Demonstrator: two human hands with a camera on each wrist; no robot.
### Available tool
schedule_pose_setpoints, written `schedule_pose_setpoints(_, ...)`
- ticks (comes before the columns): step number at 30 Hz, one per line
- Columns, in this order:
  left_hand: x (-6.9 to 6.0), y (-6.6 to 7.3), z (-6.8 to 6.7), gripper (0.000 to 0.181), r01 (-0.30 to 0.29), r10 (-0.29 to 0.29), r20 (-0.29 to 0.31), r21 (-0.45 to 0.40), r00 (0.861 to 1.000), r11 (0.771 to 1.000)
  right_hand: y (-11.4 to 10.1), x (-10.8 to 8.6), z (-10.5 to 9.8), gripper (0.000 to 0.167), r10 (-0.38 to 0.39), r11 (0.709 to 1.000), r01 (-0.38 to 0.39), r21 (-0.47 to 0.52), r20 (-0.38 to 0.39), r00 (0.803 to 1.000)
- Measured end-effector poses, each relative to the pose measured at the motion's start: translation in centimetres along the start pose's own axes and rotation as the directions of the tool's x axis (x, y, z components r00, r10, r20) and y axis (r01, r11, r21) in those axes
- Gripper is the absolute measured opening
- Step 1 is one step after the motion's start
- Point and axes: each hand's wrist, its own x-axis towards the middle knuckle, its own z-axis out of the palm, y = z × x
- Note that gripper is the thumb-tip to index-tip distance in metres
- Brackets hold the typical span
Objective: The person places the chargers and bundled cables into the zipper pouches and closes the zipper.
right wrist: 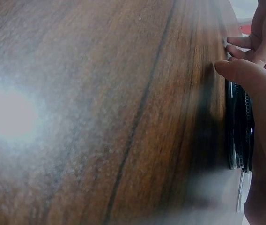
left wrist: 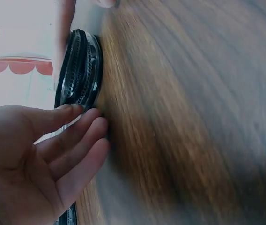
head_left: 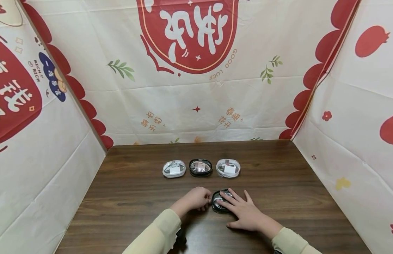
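A small oval zip case [head_left: 218, 208] with a black rim and clear top lies on the table, pale coiled cable showing inside. My right hand [head_left: 247, 213] rests on its top with fingers spread and straight. At the case's left end, my left hand [head_left: 194, 199] pinches with thumb and forefinger where the zipper pull would be; the pull itself is hidden. In the left wrist view, zipper teeth run along the side of the case [left wrist: 80, 70], whose end touches my fingertips. The right wrist view shows the case's dark side [right wrist: 238, 126] beside my hand.
Behind the hands stand three similar cases in a row: a white one [head_left: 174, 173], a black one [head_left: 201, 174] and another white one [head_left: 228, 174]. The brown wooden table [head_left: 136, 197] is bordered by printed cloth walls [head_left: 196, 123] at back and sides.
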Motion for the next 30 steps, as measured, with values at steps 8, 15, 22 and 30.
schedule_pose_setpoints(8,-1.4,0.3,0.5,0.019,0.041,-0.035,0.037,-0.16,0.999,0.986,-0.4,0.1,-0.2,0.079,-0.008,1.0,0.007,-0.019,-0.016,1.0)
schedule_pose_setpoints(15,-1.9,0.4,1.2,0.019,0.04,-0.044,-0.024,-0.169,0.999,0.985,-0.6,0.2,-0.3,0.08,0.013,1.0,-0.013,-0.004,-0.034,0.999)
schedule_pose_setpoints(22,-1.7,-0.3,0.7,0.016,0.051,-0.073,-0.115,-0.185,0.991,0.981,-1.0,0.6,-1.3,0.079,0.055,0.998,-0.056,0.024,0.054,0.997)
schedule_pose_setpoints(30,-1.1,-1.0,-1.2,0.015,0.121,-0.104,-0.2,0.076,0.974,0.99,-0.8,1.6,-2.3,0.072,-0.067,0.998,0.066,0.018,0.056,0.996)
